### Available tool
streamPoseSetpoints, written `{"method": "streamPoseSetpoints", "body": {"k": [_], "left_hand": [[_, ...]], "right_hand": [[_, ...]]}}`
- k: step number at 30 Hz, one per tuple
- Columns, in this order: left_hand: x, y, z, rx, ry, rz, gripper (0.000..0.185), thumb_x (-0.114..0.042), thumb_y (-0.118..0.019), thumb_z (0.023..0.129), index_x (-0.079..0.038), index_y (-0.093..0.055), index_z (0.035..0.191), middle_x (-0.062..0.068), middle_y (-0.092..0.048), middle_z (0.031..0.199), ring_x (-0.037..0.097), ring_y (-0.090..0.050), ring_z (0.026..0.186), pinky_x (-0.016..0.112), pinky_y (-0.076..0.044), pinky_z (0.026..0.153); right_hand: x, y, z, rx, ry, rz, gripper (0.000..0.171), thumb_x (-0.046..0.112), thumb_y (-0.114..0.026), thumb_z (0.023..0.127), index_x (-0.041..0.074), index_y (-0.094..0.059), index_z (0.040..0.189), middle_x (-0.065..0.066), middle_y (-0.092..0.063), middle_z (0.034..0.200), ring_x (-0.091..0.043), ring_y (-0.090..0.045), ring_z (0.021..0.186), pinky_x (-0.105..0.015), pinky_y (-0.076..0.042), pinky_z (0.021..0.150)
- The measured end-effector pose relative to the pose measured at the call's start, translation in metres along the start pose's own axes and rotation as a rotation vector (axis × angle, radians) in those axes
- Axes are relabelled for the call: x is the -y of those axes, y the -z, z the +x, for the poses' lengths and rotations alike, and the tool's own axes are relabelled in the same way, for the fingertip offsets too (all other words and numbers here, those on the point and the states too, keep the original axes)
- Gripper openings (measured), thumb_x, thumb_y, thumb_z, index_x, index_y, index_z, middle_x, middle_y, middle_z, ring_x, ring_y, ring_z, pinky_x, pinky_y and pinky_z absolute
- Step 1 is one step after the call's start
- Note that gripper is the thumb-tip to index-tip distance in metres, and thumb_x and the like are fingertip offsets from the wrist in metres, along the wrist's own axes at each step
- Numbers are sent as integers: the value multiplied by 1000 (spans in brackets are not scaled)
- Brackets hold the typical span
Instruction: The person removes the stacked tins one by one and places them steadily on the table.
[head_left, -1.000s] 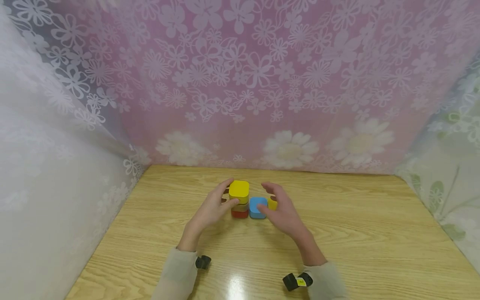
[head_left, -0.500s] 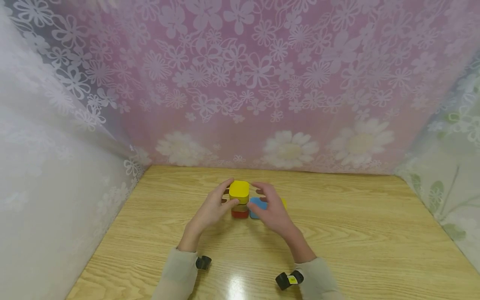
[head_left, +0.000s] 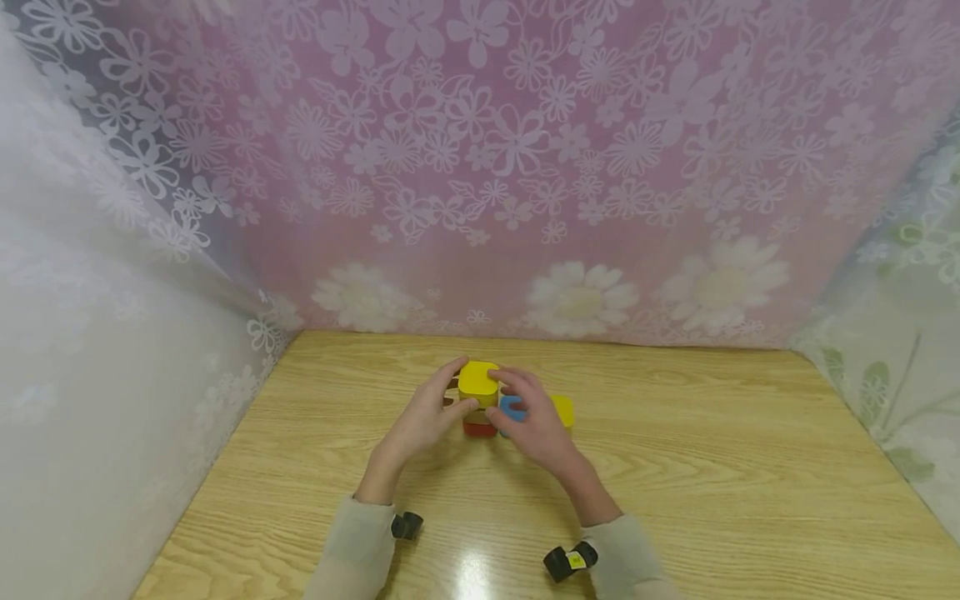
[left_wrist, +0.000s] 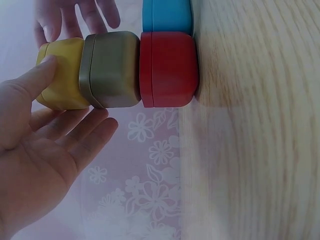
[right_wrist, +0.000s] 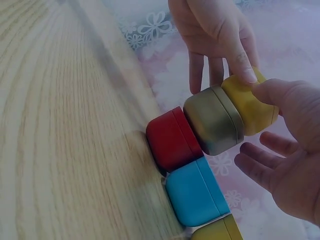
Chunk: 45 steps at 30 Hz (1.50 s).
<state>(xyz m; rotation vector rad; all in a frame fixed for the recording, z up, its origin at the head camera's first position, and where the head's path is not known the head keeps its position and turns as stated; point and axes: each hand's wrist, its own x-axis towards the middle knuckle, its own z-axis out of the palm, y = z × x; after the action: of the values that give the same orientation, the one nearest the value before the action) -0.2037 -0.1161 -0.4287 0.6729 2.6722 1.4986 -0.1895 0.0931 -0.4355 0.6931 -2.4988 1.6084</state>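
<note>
Several small rounded-square tins with lids stand on the wooden table. Three make a tower: a red tin (left_wrist: 170,70) at the bottom, a dull gold tin (left_wrist: 114,70) in the middle, and a yellow tin (head_left: 477,377) on top. My left hand (head_left: 426,419) grips the top yellow tin from the left, thumb on its near face and fingers behind. From the right, my right hand (head_left: 542,429) holds the same tin, its thumb at the near side and a fingertip at the top edge. The right wrist view shows its lower fingers apart from the gold tin.
A blue tin (right_wrist: 197,192) stands right beside the red one. A second yellow tin (head_left: 562,411) follows on its right, partly behind my right hand in the head view. Flowered cloth (head_left: 480,167) hangs along the far edge of the wooden table (head_left: 712,467) and at both sides.
My right hand has moved left from over the blue tin to the top yellow tin and closed in on it. The left hand and the tower have stayed in place.
</note>
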Motion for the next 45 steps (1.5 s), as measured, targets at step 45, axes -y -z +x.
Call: {"method": "streamPoseSetpoints", "body": {"k": [45], "left_hand": [[5,-1,0,33,-11,6,76,-14,-70,94,-13,-25,156,15,-53,141,32,-57,123,50,-50,100]], "right_hand": [[1,-15,12,-86,-93,-31,45,21,-74,92,10,-54,131,-9,-55,138,-29,-58,120,-51,-52,97]]}}
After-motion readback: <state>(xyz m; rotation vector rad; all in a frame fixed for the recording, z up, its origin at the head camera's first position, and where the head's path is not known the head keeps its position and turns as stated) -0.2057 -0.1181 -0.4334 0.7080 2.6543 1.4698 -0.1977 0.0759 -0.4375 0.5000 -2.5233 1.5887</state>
